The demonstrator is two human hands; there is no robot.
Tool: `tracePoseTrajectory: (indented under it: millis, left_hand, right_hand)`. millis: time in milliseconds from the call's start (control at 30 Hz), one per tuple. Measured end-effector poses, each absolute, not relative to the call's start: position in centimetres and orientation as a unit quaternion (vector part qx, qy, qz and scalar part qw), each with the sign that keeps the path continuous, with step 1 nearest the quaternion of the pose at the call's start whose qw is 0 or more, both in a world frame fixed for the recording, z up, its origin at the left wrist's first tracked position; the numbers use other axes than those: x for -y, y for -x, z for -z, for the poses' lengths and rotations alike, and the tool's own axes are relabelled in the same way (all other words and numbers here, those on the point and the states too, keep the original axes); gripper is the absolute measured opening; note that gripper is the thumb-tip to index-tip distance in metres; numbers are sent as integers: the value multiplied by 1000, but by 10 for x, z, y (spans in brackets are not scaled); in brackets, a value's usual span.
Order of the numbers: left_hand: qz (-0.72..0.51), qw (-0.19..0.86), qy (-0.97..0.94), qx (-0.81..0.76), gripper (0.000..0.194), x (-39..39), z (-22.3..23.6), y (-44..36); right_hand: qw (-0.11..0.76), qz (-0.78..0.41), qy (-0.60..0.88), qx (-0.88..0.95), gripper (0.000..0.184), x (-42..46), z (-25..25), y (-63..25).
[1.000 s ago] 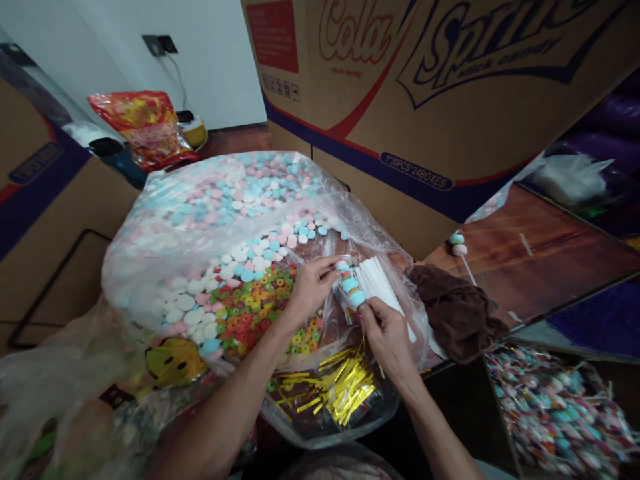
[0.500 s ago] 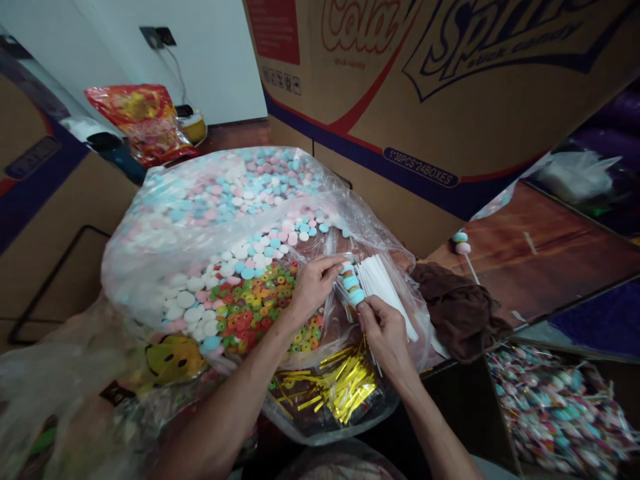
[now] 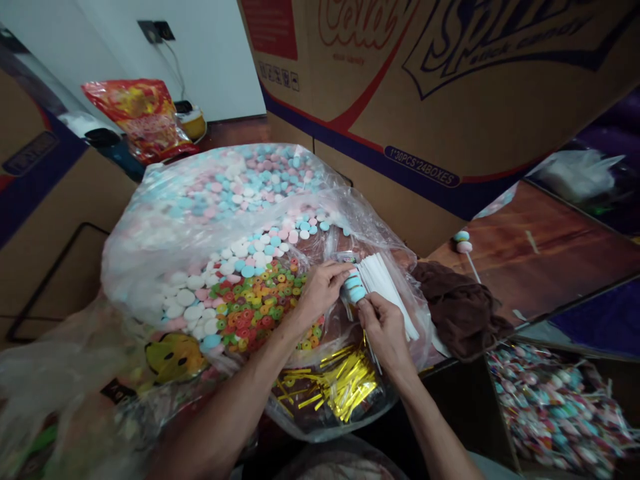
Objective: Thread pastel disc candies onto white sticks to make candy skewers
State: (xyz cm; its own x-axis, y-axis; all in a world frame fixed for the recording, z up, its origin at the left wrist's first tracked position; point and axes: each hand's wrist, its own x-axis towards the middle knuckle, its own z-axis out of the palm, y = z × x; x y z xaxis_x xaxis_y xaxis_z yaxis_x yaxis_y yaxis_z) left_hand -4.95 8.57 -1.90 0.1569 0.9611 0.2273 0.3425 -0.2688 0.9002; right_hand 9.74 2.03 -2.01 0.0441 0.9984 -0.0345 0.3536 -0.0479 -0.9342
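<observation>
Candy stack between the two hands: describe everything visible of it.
The candy stack is a short column of matte, puffy-looking pale-blue pieces with thin darker layers between and some pink at its far end. It slants, near end rightward. The left hand is at the far end; the right hand grips the near end. White sticks lie right of it. Fingers partly hide both ends.

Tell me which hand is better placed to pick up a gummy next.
Likely the left hand: it is nearer the gummies; the right hand sits farther off, pinching the skewer below its candies.
</observation>
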Motion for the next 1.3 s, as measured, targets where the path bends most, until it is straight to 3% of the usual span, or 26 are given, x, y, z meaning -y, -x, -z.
tracePoseTrajectory:
  millis: [467,567,700,800,900,1100,1167,1233,1300]
  left_hand:
    - [-514,489,-456,-537,45,-91,6,57]
    - [-530,456,-450,-556,39,-96,4,66]
    - [-539,422,-470,-557,28,-103,9,73]
    - [-536,413,-476,-562,23,-102,5,73]
    - [-540,388,-478,-574,26,-98,-7,73]
    - [-578,321,-438,-609,26,-104,-25,105]
    - [-559,282,-449,-638,23,-110,-25,122]
    - [-490,242,-496,-675,22,-118,-22,134]
    - [-388,192,-569,-699,24,-130,-19,136]
  right_hand:
    - [393,-327,605,610,26,-6,-9,-143]
    - [445,-262,637,573,27,-6,-23,-178]
    - [493,-78,714,490,27,-29,-28,-237]
    - [444,-25,770,458,30,-63,-15,-277]
    - [330,-32,838,433,29,-99,1,-299]
    - [266,-77,847,453,26,-128,9,-302]
    - [254,-10,854,454,27,-118,5,-294]
    - [305,86,818,480,31,-99,-1,-274]
    - [375,68,712,589,30,-75,-7,-240]
